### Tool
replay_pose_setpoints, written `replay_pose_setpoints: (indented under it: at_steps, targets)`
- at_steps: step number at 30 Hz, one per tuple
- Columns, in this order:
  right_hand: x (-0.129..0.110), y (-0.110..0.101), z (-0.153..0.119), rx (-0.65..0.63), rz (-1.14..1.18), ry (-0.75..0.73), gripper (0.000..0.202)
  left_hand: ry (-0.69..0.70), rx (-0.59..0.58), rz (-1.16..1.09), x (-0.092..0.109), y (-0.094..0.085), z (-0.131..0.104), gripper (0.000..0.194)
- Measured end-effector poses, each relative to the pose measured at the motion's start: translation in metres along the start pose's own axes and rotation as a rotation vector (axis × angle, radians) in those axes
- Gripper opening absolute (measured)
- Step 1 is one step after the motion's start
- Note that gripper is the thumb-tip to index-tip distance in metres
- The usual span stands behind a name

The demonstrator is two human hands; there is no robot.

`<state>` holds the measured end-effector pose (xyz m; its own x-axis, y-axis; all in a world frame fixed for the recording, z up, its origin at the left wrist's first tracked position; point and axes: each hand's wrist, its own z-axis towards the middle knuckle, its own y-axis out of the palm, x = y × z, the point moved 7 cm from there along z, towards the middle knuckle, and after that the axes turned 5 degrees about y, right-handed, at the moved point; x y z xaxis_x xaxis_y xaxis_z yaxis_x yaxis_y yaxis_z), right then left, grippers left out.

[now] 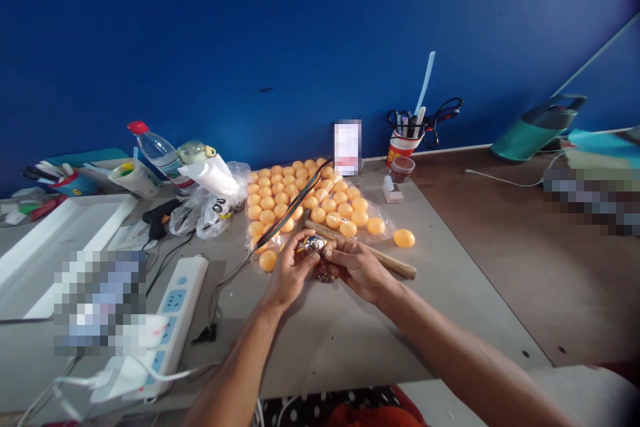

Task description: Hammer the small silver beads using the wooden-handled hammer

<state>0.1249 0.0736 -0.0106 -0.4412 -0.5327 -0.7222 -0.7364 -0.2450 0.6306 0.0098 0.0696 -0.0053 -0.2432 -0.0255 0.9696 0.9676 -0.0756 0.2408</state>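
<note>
Both of my hands meet above the grey table, pinching a small shiny silver rounded piece (pixel 315 245). My left hand (pixel 293 270) grips its left side between thumb and fingers. On the other side, my right hand (pixel 357 267) is closed on its right edge. Below it hangs a bit of chain-like metal (pixel 326 273), partly hidden by my fingers; its exact kind is unclear. Just behind my hands lies a wooden stick (pixel 390 260), slanting to the right. Orange balls (pixel 267 203) in clear plastic wrap spread out beyond, and a loose orange ball (pixel 404 238) sits to the right.
A white power strip (pixel 175 313) with plugs and a white tray (pixel 100 227) are on the left. A glue gun (pixel 159 219), a plastic bottle (pixel 157 153) and a cup of pens (pixel 404 145) stand farther back. A flat dark cable (pixel 295 203) crosses the balls.
</note>
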Motion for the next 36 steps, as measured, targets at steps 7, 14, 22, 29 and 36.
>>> replay_pose_setpoints:
  at_steps: [7,14,22,29,36]
  targets:
    - [-0.0001,0.0001,-0.0005,-0.001,-0.003,0.005,0.031,0.003,0.002,0.015,-0.0001,0.0,-0.0004,0.043]
    - [0.002,-0.0012,0.0003,0.021,0.027,-0.002,0.031,0.032,0.0,0.04,0.0018,0.0001,0.0001,0.042]
    - [0.0018,0.0004,-0.0013,0.045,0.033,-0.008,0.034,0.045,0.006,0.07,0.0063,0.0022,-0.0003,0.041]
    - [0.0024,-0.001,-0.0009,0.066,0.047,-0.02,0.034,0.065,0.01,0.107,0.0059,0.0018,-0.0011,0.04]
    - [0.0019,0.0014,-0.0006,0.043,0.023,-0.043,0.034,0.069,0.028,0.121,0.0048,0.0028,-0.0022,0.044]
